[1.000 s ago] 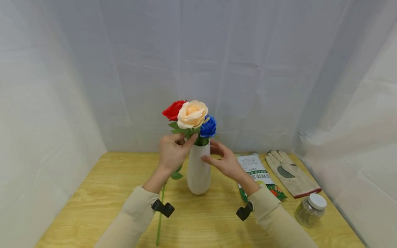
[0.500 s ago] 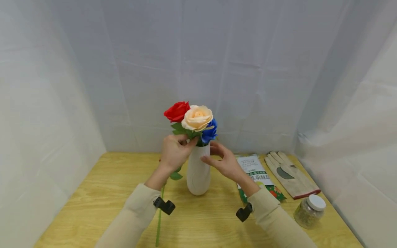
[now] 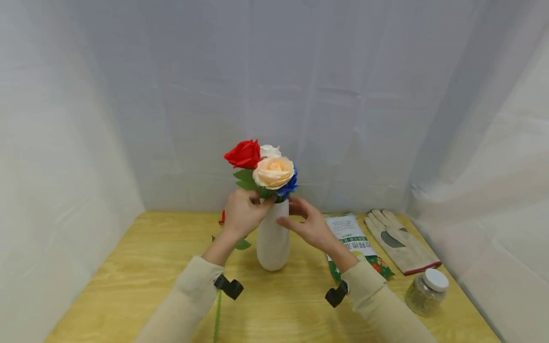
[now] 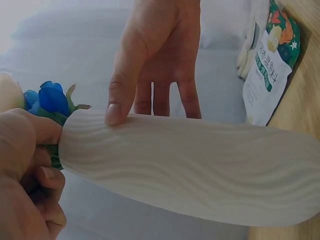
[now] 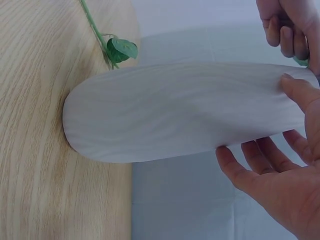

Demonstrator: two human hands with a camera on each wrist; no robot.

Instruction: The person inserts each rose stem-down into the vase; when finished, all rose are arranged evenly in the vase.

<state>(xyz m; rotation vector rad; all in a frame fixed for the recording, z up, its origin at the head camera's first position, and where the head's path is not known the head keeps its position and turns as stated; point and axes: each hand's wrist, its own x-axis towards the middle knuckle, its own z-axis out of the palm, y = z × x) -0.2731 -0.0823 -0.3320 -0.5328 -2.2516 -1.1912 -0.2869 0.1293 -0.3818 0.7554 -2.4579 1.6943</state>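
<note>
Roses stand bunched in the mouth of the white vase (image 3: 272, 238), which sits upright near the middle of the wooden surface (image 3: 128, 286): a peach rose (image 3: 274, 171) in front, a red rose (image 3: 243, 154) to its left, a blue rose (image 3: 286, 187) low on the right and a white bloom (image 3: 270, 150) behind. We judge the step in hand to be settling the peach stem into the vase among the others. Our left hand (image 3: 242, 213) pinches the stems just below the blooms at the rim, fingers curled round them. Our right hand (image 3: 308, 223) steadies the neck with fingers nearly straight, the thumb pressed to the ribbed wall. The next move, as we read it, calls for a gentle push down and a light release so the crowded heads do not tip.

The vase is tall, rounded at the base and cut with shallow wavy ridges, matte like unglazed ceramic. The petals look like soft fabric, the leaves stiff.

A loose green stem (image 3: 218, 314) lies on the surface left of the vase. To the right lie a printed packet (image 3: 352, 238), a pale work glove (image 3: 401, 240) and a small glass jar (image 3: 426, 291) with a white lid.
</note>
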